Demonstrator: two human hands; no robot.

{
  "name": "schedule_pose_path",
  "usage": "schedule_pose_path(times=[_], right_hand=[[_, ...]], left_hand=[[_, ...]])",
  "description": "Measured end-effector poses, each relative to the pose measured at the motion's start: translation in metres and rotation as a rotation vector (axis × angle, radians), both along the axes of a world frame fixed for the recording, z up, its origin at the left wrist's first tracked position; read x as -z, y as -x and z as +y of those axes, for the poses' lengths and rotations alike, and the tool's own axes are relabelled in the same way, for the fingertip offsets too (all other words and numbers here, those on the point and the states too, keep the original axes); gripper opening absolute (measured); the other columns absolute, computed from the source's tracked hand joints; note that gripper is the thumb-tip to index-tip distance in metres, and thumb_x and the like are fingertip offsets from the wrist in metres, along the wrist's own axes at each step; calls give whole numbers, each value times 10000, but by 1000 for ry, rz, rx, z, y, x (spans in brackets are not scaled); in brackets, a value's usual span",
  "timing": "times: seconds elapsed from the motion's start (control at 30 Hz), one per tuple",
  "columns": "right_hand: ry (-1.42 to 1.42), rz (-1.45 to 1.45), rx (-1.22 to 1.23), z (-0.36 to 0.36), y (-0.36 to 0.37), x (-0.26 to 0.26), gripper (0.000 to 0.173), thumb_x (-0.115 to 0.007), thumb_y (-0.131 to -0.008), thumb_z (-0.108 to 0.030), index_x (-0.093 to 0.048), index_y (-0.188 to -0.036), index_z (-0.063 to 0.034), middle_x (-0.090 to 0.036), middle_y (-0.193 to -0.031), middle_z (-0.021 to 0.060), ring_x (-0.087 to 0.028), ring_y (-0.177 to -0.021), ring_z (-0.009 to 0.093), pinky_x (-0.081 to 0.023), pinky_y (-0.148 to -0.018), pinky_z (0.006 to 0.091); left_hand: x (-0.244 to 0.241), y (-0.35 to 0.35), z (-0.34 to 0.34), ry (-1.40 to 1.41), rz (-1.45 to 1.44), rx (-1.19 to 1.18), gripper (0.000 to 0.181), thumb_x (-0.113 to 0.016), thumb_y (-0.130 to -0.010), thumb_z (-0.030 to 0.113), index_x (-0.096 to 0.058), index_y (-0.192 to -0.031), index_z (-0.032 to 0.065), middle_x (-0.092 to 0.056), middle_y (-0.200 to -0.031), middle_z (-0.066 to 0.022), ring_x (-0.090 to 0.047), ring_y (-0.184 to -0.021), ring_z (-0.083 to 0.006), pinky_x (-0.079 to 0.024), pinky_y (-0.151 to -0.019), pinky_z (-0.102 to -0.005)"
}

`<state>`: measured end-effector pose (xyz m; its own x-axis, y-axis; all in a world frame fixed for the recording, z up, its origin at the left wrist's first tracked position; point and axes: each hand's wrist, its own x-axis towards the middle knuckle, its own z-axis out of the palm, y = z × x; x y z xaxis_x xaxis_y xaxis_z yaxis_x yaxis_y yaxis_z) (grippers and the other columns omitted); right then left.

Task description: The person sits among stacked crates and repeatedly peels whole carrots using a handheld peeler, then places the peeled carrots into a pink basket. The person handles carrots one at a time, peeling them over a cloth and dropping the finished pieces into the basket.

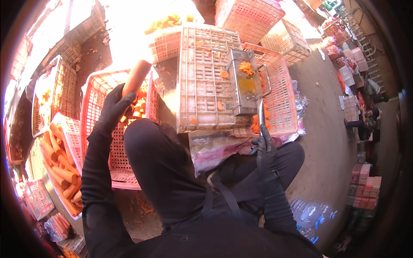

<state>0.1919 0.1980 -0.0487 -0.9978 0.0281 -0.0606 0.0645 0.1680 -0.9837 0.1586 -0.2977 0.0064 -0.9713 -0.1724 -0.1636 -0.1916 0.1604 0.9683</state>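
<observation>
My left hand (117, 103), in a black glove, grips a thick peeled carrot (137, 77) and holds it up over a red plastic crate (93, 93) with carrot pieces inside. In my black-gloved right hand (265, 142) is a shiny metal tool (261, 111), perhaps a knife; its exact kind is unclear. Its far end lies beside a rectangular metal box (238, 100) with a side handle, holding orange shreds and yellowish liquid. The box rests on an upturned pale plastic crate (193, 96) dotted with carrot bits. Carrot slices (256, 124) lie in a pink crate (280, 93) beyond my right hand.
At left, a tilted crate (71, 129) holds many whole carrots (61, 164). Stacked crates (248, 19) rise at the back. Large plastic water bottles (306, 213) lie on the floor to the right. Another person (369, 121) is farther off, near bagged produce (335, 51). A woven sack (213, 151) lies between my legs.
</observation>
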Motion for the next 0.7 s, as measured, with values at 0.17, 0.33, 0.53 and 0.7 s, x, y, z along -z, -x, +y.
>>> schedule_pose_path(times=[0.17, 0.33, 0.53, 0.7], right_hand=[[-43, 53, -50, -6, 3, -13, 502, -487, -1059, -221, -368, -1540, -144, -598, -968, 29, -549, -731, 45, -496, -546, 206], [-139, -33, 7, -3, 2, -5, 484, -516, -1053, -257, -408, -1525, -240, -593, -791, -19, -501, -594, 23, -475, -504, 206], [-99, 35, -2, -6, 1, -2, 482, -525, -1047, -249, -424, -1518, -228, -558, -679, -17, -457, -525, 23, -458, -477, 226], [0, -78, -44, -3, 2, -17, 483, -531, -1043, -236, -431, -1515, -202, -600, -781, -15, -458, -549, 24, -451, -484, 229]], left_hand=[[-73, 63, 95, 568, 235, 335, 355, -719, -829, 208, -614, -1082, -18, -614, -859, -102, -595, -782, -200, -490, -742, -354], [-68, 109, 200, 948, 294, 435, 294, -707, -795, 212, -631, -1012, 29, -657, -987, -198, -658, -921, -392, -519, -842, -461], [-22, 123, 248, 996, 264, 529, 415, -637, -861, 262, -576, -1205, 37, -642, -1071, -245, -653, -972, -435, -524, -859, -502], [-18, 123, 252, 1030, 359, 567, 454, -640, -892, 250, -549, -1259, 0, -637, -1077, -238, -661, -959, -418, -529, -826, -501]])
